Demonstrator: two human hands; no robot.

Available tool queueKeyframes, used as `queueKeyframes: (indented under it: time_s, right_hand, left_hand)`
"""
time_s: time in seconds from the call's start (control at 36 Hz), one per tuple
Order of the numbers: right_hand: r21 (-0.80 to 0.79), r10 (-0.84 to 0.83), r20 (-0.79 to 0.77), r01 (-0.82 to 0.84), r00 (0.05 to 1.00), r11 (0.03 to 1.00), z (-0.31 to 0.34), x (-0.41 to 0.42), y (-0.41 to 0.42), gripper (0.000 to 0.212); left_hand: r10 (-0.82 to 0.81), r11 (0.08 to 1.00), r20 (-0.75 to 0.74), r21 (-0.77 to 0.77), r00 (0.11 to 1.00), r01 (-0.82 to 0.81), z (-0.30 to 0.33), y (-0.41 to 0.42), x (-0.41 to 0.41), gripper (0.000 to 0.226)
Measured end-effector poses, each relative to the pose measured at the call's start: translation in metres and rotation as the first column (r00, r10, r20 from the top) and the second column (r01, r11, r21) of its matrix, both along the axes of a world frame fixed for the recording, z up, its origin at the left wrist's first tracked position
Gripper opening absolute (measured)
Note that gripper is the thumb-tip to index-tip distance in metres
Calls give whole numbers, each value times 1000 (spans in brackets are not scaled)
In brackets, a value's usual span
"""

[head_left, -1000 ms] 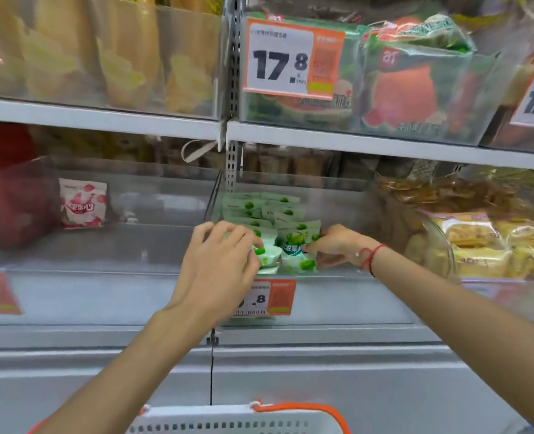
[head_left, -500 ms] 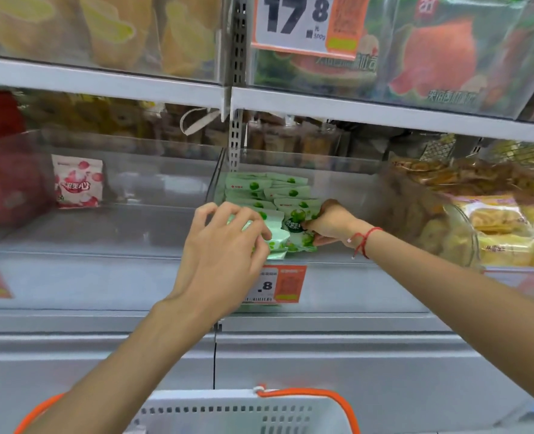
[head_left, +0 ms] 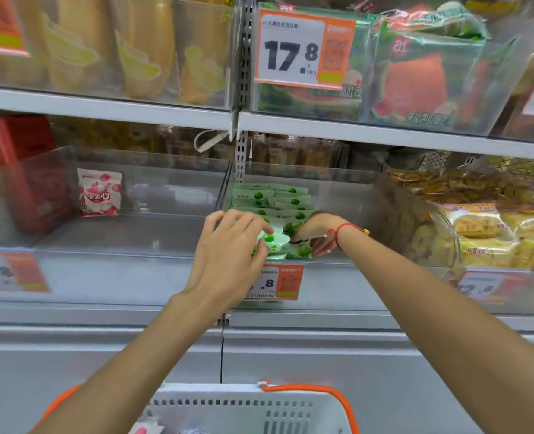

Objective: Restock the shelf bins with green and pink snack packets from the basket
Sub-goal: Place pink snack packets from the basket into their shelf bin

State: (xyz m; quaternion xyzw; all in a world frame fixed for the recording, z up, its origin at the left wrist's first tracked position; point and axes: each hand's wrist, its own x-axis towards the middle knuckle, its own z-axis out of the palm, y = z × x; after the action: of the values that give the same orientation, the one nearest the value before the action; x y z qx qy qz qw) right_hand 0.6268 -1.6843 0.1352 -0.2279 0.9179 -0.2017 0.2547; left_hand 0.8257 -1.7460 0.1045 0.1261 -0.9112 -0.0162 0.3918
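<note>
Judging from how things lie, I think the green part of the job is well advanced and the pink part has hardly begun. My left hand [head_left: 228,245] is curled round a few green packets [head_left: 273,241] at the front of the middle clear bin [head_left: 337,195], and my right hand [head_left: 317,234] pinches the same small bunch from the other side, so both are busy setting them against the green row [head_left: 270,200] that already stands behind. This row fills only the left portion of the bin; the right portion looks bare. The neighbouring bin on the left [head_left: 171,183] holds just one pink packet [head_left: 100,193] (it leans near the back wall). Below, the white basket [head_left: 290,408] with orange handles shows something pink [head_left: 141,430] at its bottom edge, but I cannot tell how many packets remain inside.
</note>
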Motion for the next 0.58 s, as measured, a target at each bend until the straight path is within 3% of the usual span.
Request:
queueKeyframes:
  time_s: [0.17, 0.31, 0.36, 0.42, 0.5, 0.58]
  right_hand:
    - [-116, 23, 2, -22, 1000, 993, 13, 7, 25, 51]
    - [-234, 1, -308, -76, 951, 969, 20, 23, 57, 45]
    - [-327, -10, -442, -150, 897, 933, 20, 38, 72, 46]
    - [-440, -5, -514, -259, 858, 860, 18, 60, 89, 31]
    - [-532, 43, -543, -382, 839, 756, 8, 95, 111, 12]
    - [-522, 157, -500, -441, 852, 730, -17, 122, 121, 17]
  left_hand:
    - [-78, 997, -76, 8, 994, 78, 1, 9, 21, 25]
    - [-89, 994, -131, 52, 987, 97, -6, 22, 46, 26]
    - [-88, 991, -146, 89, 985, 102, -15, 27, 58, 26]
    - [-82, 986, -146, 129, 986, 101, -29, 31, 67, 24]
    - [-66, 975, -106, 203, 992, 87, -56, 35, 77, 24]
    - [-71, 948, -36, 307, 997, 79, -84, 40, 84, 23]
